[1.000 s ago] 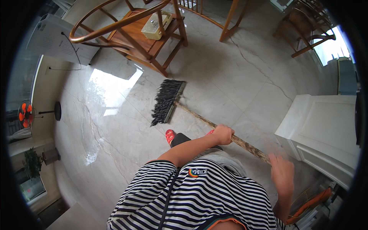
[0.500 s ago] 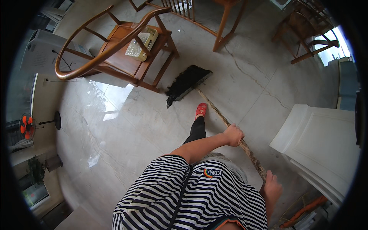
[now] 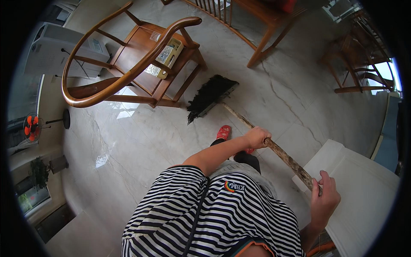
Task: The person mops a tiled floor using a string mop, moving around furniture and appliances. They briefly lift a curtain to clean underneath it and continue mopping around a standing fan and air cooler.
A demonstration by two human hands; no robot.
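A mop with a shaggy black head (image 3: 211,95) lies against the floor, and its rough wooden handle (image 3: 286,157) slants down to the right toward me. My left hand (image 3: 257,138) is closed around the middle of this handle. At its upper end my right hand (image 3: 326,195) holds it more loosely, thumb and fingers about the tip. The mop head is beside the front leg of a wooden armchair (image 3: 141,51). On the armchair's seat rests a yellowish box (image 3: 168,60).
A white cabinet (image 3: 355,180) stands close to my right hand. Ahead are a wooden bench (image 3: 261,13) and, at far right, another wooden chair (image 3: 351,64). An orange fan (image 3: 32,127), a potted plant (image 3: 39,171) and a white boxy unit (image 3: 64,51) line the left.
My right hand has moved outward and up with the handle's end, over the white cabinet. My view has shifted, and a second red shoe now shows. The mop head stays near the armchair.
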